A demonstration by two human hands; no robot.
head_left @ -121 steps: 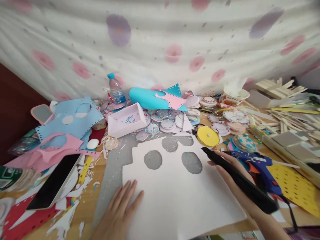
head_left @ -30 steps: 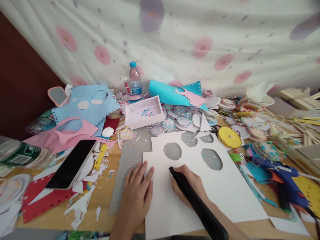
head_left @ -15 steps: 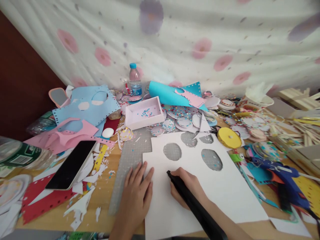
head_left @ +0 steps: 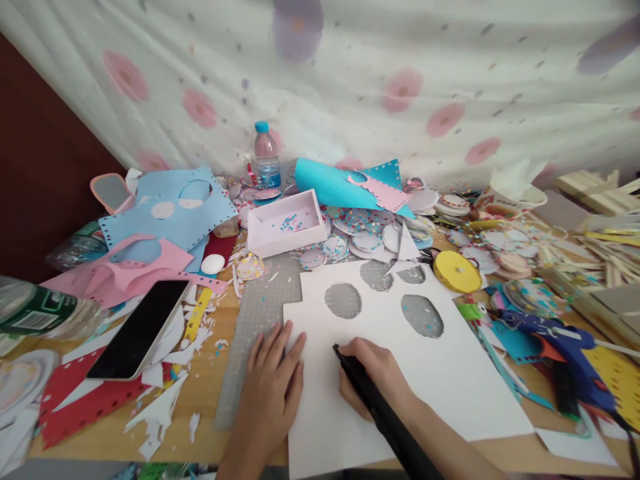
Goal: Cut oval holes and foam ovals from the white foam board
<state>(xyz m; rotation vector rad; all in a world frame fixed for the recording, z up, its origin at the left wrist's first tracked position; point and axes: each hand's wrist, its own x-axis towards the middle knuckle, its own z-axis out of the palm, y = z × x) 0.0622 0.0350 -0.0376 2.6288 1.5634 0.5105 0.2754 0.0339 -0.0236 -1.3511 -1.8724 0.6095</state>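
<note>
A sheet of white card with several round holes lies over a grey cutting mat in front of me. My left hand rests flat at the card's left edge, fingers stretched out, partly on the mat. In my right hand is a long black pen-shaped tool, gripped like a pen. Its narrow front end is at the card, below the left hole; I cannot make out a blade or nib. The tool's rear end runs out of the bottom of the view.
A phone lies left among paper scraps. Behind the card stand a pale box and a bottle, amid decorated discs. To the right are a yellow tape measure, a blue glue gun and wooden sticks.
The view has shifted slightly, so everything on the table appears a little further left and up. Both hands keep nearly the same places on the card, the right still gripping the black pen-shaped tool.
</note>
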